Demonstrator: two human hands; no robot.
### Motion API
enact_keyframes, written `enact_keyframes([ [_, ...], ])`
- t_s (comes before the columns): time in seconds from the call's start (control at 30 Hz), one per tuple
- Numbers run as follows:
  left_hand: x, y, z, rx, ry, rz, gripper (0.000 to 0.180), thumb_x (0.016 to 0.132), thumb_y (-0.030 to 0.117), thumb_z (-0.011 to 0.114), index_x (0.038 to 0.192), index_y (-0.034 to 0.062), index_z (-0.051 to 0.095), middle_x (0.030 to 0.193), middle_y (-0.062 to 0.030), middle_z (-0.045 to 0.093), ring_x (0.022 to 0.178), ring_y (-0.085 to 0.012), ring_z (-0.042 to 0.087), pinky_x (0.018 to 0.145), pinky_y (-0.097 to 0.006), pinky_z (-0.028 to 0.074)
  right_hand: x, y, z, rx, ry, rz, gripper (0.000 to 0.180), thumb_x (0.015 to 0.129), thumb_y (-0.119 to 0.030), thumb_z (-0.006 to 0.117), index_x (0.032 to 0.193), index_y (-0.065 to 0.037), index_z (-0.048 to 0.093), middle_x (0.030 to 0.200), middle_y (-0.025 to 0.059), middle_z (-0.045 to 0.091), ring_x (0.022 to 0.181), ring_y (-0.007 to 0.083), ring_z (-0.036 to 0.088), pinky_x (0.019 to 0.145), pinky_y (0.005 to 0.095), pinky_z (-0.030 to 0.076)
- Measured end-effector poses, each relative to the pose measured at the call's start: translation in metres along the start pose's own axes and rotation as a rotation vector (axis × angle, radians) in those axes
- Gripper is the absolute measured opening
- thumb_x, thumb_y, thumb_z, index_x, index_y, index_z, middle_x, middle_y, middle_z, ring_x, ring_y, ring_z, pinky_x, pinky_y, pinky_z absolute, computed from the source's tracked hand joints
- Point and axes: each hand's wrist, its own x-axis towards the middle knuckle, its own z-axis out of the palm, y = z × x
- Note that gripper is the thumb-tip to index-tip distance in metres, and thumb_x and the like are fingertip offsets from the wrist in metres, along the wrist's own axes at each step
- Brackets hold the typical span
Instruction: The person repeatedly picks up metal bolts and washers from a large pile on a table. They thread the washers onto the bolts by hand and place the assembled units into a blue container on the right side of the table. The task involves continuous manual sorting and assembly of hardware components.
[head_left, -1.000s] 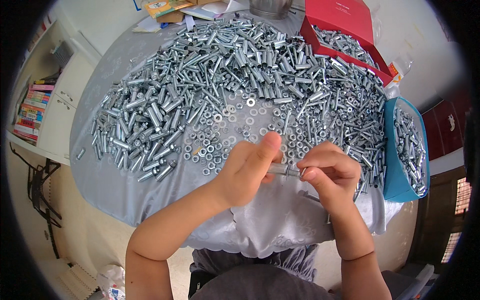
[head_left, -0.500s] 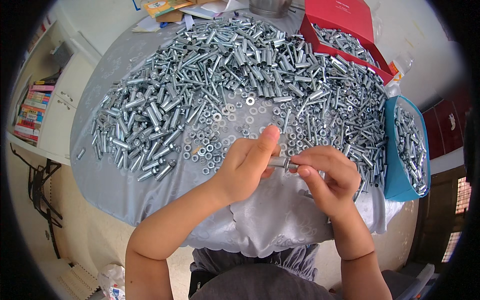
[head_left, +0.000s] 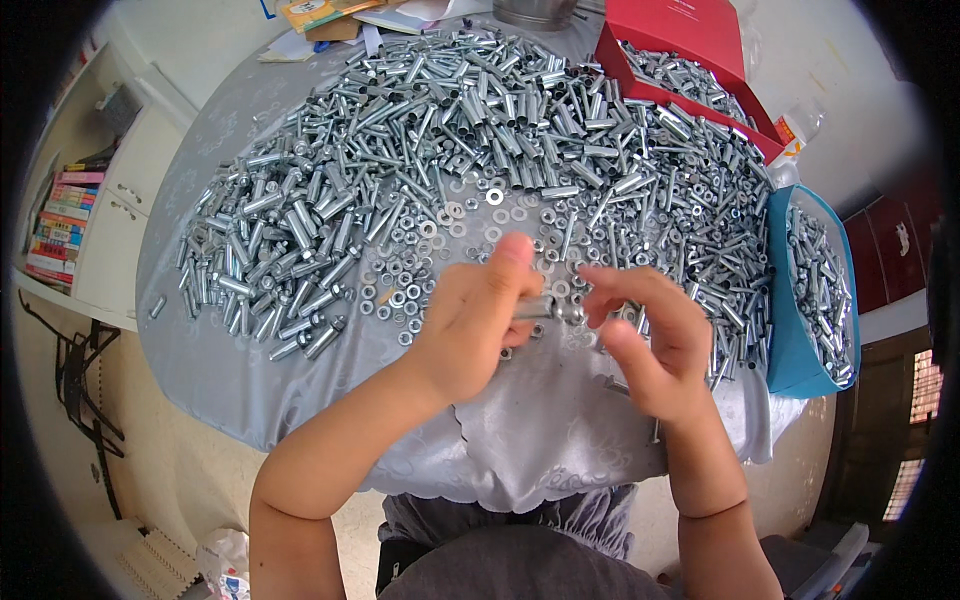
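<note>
Starting at the left, the heap of metal sleeves (head_left: 300,230) lies thick across the grey cloth of the table (head_left: 200,350), with loose nuts and washers (head_left: 430,270) scattered in the gap just ahead of the hands. The left hand (head_left: 470,320) comes in from the lower edge on a forearm angled up and to the right, fist half rolled, thumb raised; its fingers are closed around one end of a small silver bolt (head_left: 545,308) held level above the cloth. To do this step well, that hand should keep the bolt steady and horizontal, gripping near the end so the exposed tip stays free, and let the other hand do the turning. The right hand (head_left: 645,340) meets it just beside the tip, wrist bent, fingers (head_left: 610,280) spread and curled loosely, fingertips at or close to the small piece on the bolt's end; whether they pinch it cannot be told, since the spot is blurred. Light finger pressure and a straight line-up would likely prevent cross-threading. Farther right stand a red box (head_left: 690,40) and a blue tray (head_left: 790,330), both holding more metal parts.
</note>
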Motion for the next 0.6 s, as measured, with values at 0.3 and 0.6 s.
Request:
enact_keyframes([
  [0.3,0.005,0.003,-0.003,0.003,0.096,0.172,0.059,0.094,0.046,0.029,0.048,0.0093,0.027,0.048,0.0033,0.025,0.043,-0.0063,0.023,0.041,-0.024,0.018,-0.007,0.025,0.014,-0.519,-0.336,-0.064,0.021,0.067,-0.019,0.069,0.082,-0.007,0.060,0.078,0.0057,0.054,0.075,0.0238,0.053,0.069,0.0348,0.042],
  [0.6,0.006,0.004,-0.006,0.040,0.072,0.020,0.061,0.093,0.048,0.031,0.048,0.0082,0.033,0.048,0.0030,0.030,0.043,-0.0058,0.026,0.041,-0.023,0.021,-0.003,0.009,0.006,-0.036,0.077,0.074,0.023,0.075,-0.001,0.066,0.097,-0.002,0.061,0.084,0.0079,0.060,0.071,0.0152,0.059,0.060,0.0245,0.047],
])
